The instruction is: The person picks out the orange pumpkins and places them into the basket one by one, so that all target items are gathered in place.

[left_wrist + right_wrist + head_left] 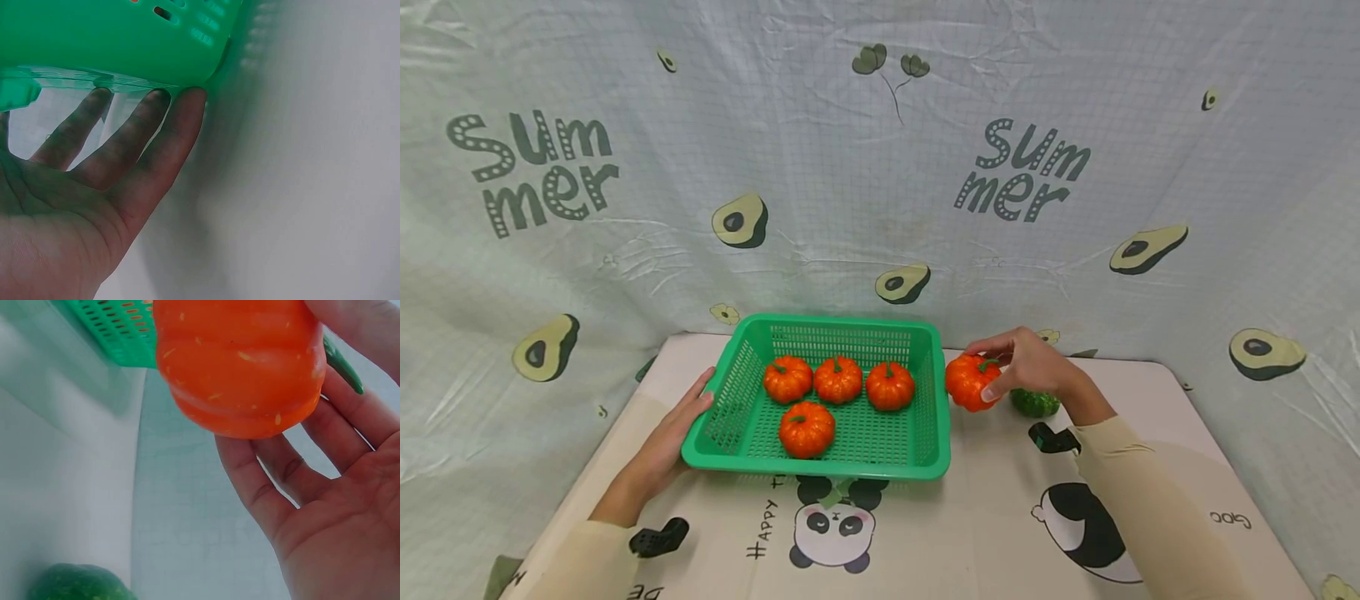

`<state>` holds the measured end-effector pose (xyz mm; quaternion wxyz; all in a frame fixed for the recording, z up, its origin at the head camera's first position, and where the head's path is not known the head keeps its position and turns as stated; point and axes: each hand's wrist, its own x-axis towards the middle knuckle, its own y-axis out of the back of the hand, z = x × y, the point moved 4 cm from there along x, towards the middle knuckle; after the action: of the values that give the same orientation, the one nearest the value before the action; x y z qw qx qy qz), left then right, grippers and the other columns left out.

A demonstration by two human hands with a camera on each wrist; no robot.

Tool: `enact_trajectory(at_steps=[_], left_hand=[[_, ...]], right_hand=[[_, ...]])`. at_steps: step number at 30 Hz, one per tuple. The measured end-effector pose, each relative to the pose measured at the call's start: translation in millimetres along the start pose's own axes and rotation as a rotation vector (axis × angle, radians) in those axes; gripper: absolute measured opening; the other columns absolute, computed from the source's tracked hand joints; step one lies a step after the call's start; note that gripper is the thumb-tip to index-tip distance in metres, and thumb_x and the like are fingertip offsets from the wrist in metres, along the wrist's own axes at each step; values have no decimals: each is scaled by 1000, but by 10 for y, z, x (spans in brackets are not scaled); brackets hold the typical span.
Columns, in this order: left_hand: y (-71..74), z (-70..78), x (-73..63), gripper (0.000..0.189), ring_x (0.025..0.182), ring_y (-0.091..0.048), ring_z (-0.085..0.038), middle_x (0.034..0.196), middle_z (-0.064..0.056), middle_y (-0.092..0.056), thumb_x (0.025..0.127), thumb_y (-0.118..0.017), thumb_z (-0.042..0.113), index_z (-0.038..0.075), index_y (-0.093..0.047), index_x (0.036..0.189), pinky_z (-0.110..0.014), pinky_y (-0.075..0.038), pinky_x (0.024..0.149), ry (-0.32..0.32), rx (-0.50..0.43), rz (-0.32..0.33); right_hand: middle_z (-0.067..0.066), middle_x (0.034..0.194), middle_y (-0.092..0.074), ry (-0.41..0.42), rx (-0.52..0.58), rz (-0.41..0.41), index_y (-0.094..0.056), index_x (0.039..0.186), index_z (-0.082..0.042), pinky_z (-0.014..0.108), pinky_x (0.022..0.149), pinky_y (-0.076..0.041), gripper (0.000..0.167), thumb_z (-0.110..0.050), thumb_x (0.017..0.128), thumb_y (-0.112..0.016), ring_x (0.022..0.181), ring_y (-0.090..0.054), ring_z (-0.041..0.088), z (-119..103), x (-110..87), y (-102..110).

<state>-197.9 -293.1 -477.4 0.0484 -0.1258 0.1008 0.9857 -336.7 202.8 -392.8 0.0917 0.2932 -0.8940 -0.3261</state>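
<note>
My right hand (1026,362) grips an orange toy pumpkin (967,385) between thumb and fingers, right beside the right rim of a green plastic basket (931,400). In the right wrist view the pumpkin (240,369) fills the upper middle, its green stem toward the palm. My left hand (673,429) rests against the basket's left side. Its fingers (169,144) reach out fairly straight and touch the basket wall in the left wrist view. Inside the basket sit several orange pumpkins, three in a row at the back and one pumpkin (807,430) nearer the front.
A dark green speckled pumpkin-like thing (1034,403) lies on the table (992,517) behind the right wrist, partly hidden. A patterned curtain (820,167) hangs along the table's back and sides. Black wrist mounts (658,537) show on both arms.
</note>
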Motion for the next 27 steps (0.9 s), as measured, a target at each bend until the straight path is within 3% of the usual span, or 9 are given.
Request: enact_trajectory(at_steps=[7, 13, 18, 22, 27], left_hand=[[12, -4, 14, 70, 154, -16, -42, 177, -9, 12, 111, -29, 59, 41, 10, 166, -51, -36, 112, -13, -8, -9], [2, -16, 24, 72, 158, -6, -44, 177, -6, 15, 110, -31, 59, 40, 11, 166, -66, -20, 121, -23, -37, -17], [-6, -14, 8, 71, 160, -2, -44, 176, -5, 17, 111, -31, 58, 40, 10, 166, -69, -12, 123, -34, -54, -20], [-13, -19, -2, 70, 159, -1, -44, 176, -5, 17, 111, -31, 56, 40, 10, 166, -70, -10, 123, -37, -56, -26], [8, -10, 10, 69, 158, -4, -44, 176, -6, 16, 112, -30, 55, 40, 10, 166, -67, -17, 121, -41, -42, -26]], right_hand=[[16, 119, -78, 56, 31, 18, -77, 123, -4, 46, 96, -55, 54, -13, 71, -90, 106, -70, 28, -112, -11, 6], [14, 122, -77, 87, 41, -21, -77, 123, -5, 44, 96, -55, 56, -13, 70, -92, 106, -71, 26, -216, -2, -62], [14, 127, -75, 130, 31, -41, -77, 124, -6, 38, 96, -56, 57, -15, 70, -93, 107, -72, 24, -322, 28, -137], [13, 126, -76, 145, 26, -62, -77, 124, -6, 36, 96, -56, 57, -15, 71, -94, 108, -71, 24, -384, 56, -196], [9, 123, -78, 161, 5, -88, -76, 126, -7, 41, 98, -56, 59, -19, 71, -95, 105, -71, 22, -456, 115, -265]])
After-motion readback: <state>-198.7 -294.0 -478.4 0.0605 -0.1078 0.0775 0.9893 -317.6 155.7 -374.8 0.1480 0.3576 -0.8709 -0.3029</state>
